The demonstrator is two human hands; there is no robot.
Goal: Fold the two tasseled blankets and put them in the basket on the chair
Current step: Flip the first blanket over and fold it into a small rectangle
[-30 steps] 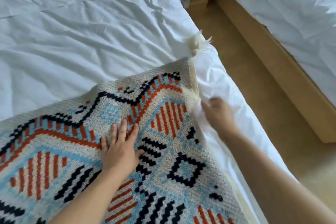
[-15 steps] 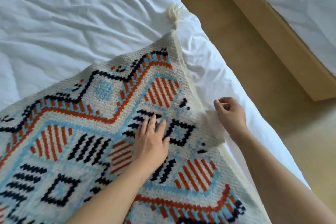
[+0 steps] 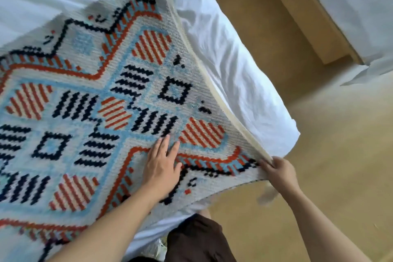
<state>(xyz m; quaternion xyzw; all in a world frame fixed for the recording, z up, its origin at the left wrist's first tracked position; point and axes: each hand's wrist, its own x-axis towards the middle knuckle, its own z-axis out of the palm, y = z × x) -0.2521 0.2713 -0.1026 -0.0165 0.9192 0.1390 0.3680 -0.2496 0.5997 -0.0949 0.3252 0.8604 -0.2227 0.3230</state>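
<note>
Bed (image 3: 223, 53) dressed in a wrinkled white sheet, beside a tan floor (image 3: 340, 155), with a second white-covered bed (image 3: 350, 2) on a wooden frame (image 3: 302, 13) at upper right and dark brown clothing (image 3: 197, 240) at the bottom edge.

I read the blanket (image 3: 131, 83) as thick woven cloth: coarse, nubby, matt, cream backing at its edge. Bed sheet (image 3: 229, 66) is thin white cotton-like cloth, smooth, creased. Floor (image 3: 340, 155) looks matt tan carpet. Second bed's frame (image 3: 302, 13) is pale satin wood.
</note>
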